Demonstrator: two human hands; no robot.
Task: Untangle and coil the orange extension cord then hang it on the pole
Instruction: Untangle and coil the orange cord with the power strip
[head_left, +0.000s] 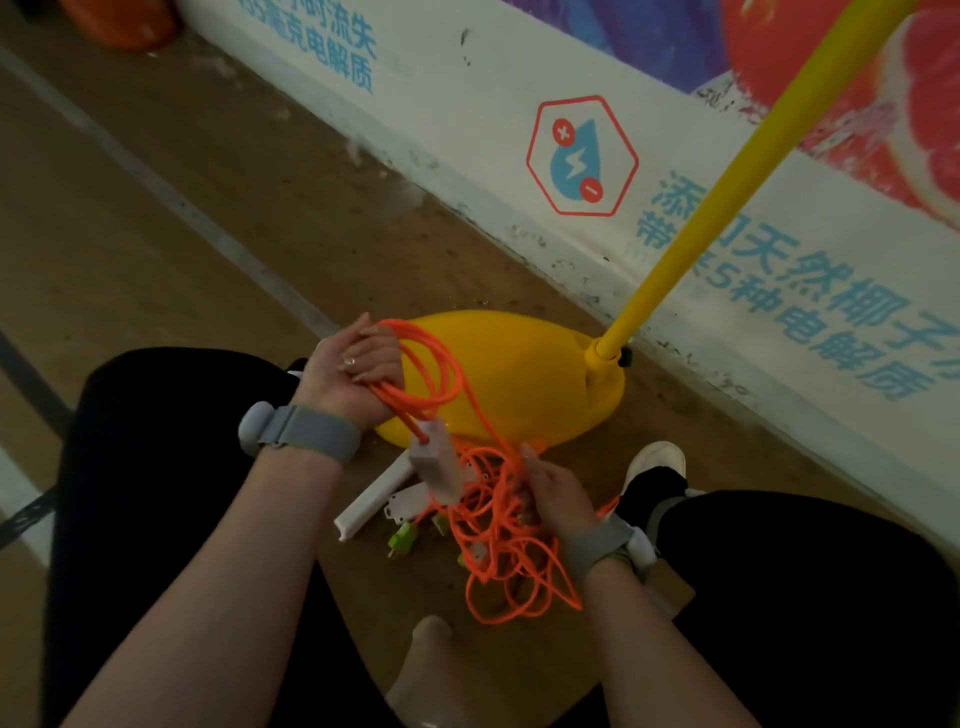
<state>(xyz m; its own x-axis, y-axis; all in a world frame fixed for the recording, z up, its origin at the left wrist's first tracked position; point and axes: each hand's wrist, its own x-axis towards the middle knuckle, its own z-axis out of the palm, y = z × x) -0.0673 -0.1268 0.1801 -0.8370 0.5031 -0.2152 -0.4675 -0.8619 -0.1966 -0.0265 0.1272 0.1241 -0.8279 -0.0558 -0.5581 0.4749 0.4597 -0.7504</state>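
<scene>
Left hand grips several loops of the orange cord, fingers curled round them, white socket block dangling just below. Right hand pinches the tangled strands; the rest lies heaped beneath, beside the yellow pole base.

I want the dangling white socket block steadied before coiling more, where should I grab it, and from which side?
Probably pinch the socket block across its narrow long sides, near the top end where the orange cord enters. Come from the right with your right hand: the block hangs tilted below the left hand.
</scene>
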